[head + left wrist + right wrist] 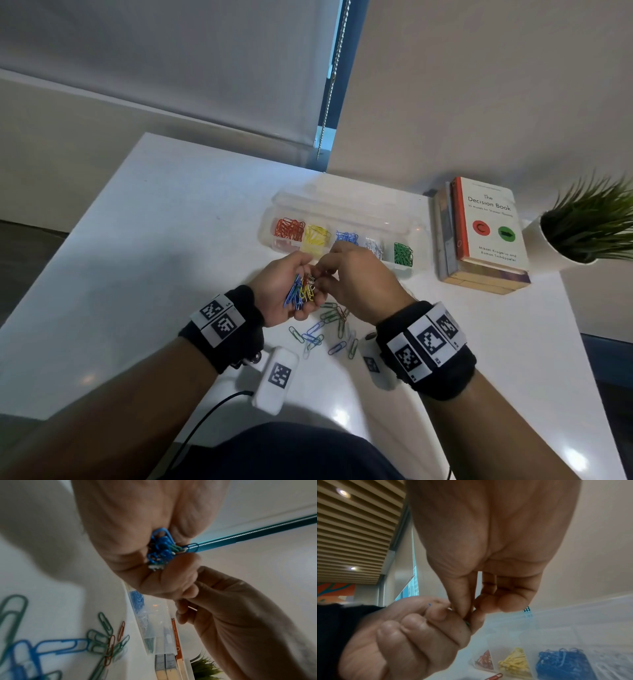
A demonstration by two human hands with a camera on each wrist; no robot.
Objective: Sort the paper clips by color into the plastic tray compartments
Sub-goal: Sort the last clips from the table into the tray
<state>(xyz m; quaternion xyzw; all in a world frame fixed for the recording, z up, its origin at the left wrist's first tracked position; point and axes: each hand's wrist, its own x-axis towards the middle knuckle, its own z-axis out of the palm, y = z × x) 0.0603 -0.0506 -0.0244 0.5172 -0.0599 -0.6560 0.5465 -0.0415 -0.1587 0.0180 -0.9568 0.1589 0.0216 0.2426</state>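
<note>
My left hand is cupped, palm up, around a bunch of mixed paper clips, blue, yellow, red and silver; the left wrist view shows that bunch in the palm. My right hand reaches into it, thumb and forefinger pinching one paper clip, mostly hidden. Loose paper clips lie on the white table below both hands. Behind them stands the clear plastic tray, holding red clips, yellow clips, blue clips, white clips and green clips in separate compartments.
A stack of books lies right of the tray, with a potted plant beyond it. A white marker block and a black cable sit near the front. The tray's clear lid is folded back.
</note>
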